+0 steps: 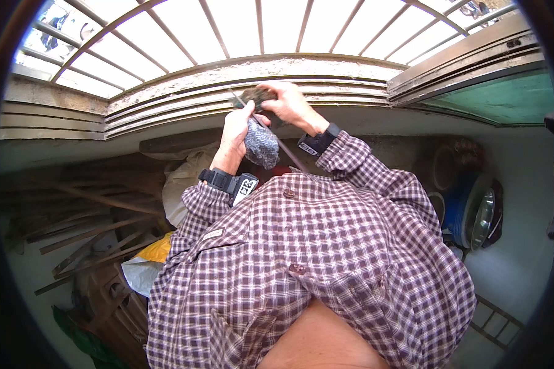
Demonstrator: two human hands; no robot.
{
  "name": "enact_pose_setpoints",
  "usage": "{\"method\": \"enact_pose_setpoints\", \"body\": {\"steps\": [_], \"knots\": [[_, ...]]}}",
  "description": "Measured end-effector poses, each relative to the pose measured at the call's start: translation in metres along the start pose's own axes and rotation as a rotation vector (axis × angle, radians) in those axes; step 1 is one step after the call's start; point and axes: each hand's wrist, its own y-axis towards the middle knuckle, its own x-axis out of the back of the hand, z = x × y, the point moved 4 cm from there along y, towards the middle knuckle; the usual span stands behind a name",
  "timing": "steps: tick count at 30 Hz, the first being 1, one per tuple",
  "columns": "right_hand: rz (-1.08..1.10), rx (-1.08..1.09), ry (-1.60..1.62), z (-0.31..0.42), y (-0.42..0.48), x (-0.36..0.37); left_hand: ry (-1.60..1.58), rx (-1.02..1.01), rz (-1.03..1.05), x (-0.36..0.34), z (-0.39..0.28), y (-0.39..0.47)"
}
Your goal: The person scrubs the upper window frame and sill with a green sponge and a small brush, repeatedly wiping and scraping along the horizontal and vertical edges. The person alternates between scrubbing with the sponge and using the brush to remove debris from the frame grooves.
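Observation:
Both my hands are raised together at a metal window track (175, 107). My left hand (237, 131) grips a thin dark rod (284, 147), which runs aslant from the track down towards my chest. A grey, rough-textured bundle, perhaps a cloth or mesh scourer (262, 146), hangs below the fingers of that hand. Held between thumb and fingers of my right hand (288, 104) is a brownish-green, fuzzy clump (258, 97) that touches or nearly touches the rod. Motion blurs the clump, so its kind cannot be told. Black straps with small devices circle both wrists.
Beyond the track stand curved metal window bars (260, 27). A sliding window frame with a green pane (498, 99) is at the right. Lower right are a blue round container (461, 210) and a small rack (496, 323). Wooden strips (87, 234) and a yellow-and-white bag (145, 265) lie at the left.

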Motion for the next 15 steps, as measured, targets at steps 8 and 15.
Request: {"method": "enact_pose_setpoints", "body": {"steps": [8, 15], "knots": [[-0.391, -0.168, -0.731, -0.068, -0.064, 0.164, -0.153, -0.193, -0.164, 0.045, -0.016, -0.011], [-0.350, -0.313, -1.040, -0.144, -0.094, 0.147, -0.123, -0.214, -0.264, 0.087, -0.006, -0.023]]}}
